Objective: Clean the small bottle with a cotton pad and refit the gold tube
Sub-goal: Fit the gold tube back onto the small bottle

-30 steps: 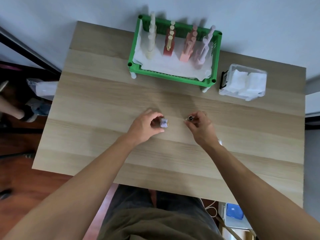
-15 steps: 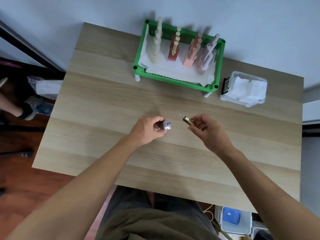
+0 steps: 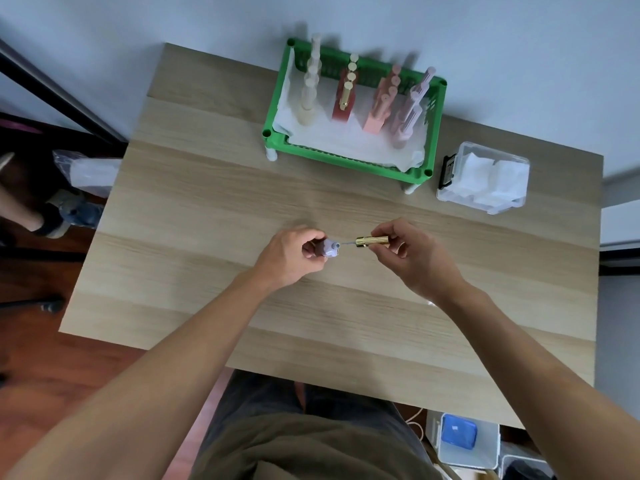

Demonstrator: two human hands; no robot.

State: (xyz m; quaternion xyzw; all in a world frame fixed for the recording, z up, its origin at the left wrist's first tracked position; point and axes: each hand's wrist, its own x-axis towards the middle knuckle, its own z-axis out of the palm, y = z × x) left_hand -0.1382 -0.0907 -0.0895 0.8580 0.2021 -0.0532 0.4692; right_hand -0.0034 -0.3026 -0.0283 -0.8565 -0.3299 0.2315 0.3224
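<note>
Above the middle of the wooden table (image 3: 194,216), my left hand (image 3: 289,256) grips a small lilac bottle (image 3: 329,248), lying sideways with its neck pointing right. My right hand (image 3: 412,258) pinches the gold tube (image 3: 372,241) level with it. A thin clear stem sticks out of the tube's left end, and its tip is at the bottle's mouth. I see no cotton pad in either hand.
A green basket (image 3: 349,157) lined with white paper holds several tall pastel bottles at the back. A clear box of white cotton pads (image 3: 485,178) stands at the back right. Storage bins (image 3: 460,441) sit on the floor under the table's near right corner.
My right hand has turned the gold tube level and brought it left, so its stem now meets the bottle's mouth. The left hand has held the bottle in place.
</note>
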